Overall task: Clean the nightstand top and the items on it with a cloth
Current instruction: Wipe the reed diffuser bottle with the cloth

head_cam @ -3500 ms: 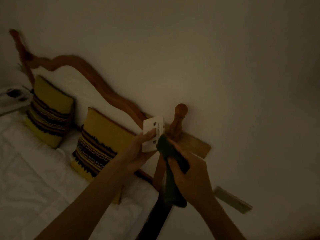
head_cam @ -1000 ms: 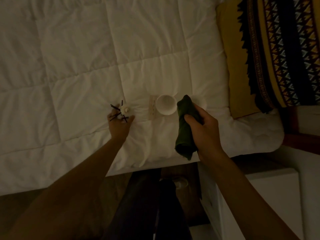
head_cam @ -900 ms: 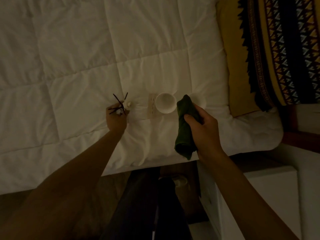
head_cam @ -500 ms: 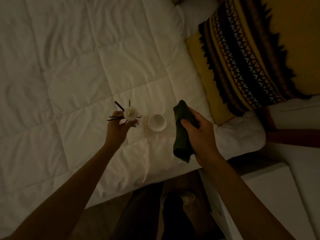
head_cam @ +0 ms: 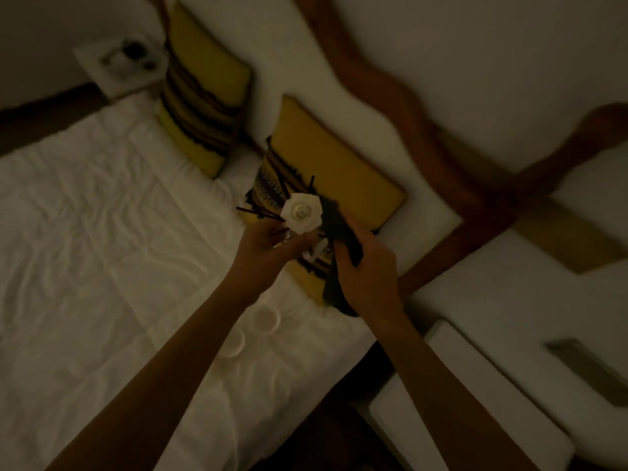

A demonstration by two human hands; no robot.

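Wiping: the white rose ornament (head_cam: 301,214), held up over the bed (head_cam: 102,232), with the dark cloth (head_cam: 338,229) laid against its right side.
Step in hand: by my reading, cleaning one of the small things taken off the nightstand, before it goes back.
Left hand (head_cam: 268,246): its grip is closed around the base under the rose; a small clear holder seems to sit in the palm, but blur hides its shape.
Right hand (head_cam: 365,270): its grip is closed on the cloth, one end bunched at the fingers and touching the rose, the rest hanging down past the wrist.
Sticks (head_cam: 255,212): thin dark ones fan out to the left and upward from beneath the rose; they look loose and easily knocked.
How to do it well: press lightly, since the petals look moulded and brittle; turn the piece with the left hand rather than dragging the cloth round; work from the centre outward, then down to the base.
Watch for: the hanging tail of cloth catching the sticks; keeping the piece upright, as I cannot tell whether the holder has liquid in it.
Cups (head_cam: 263,319): two small pale ones lie on the bed below the left forearm, near the edge, not touching either hand.
Nightstand (head_cam: 458,402): at lower right beside the bed; the part of its white tabletop in view is bare.
Light: dim, with motion blur, so dust cannot be judged here.
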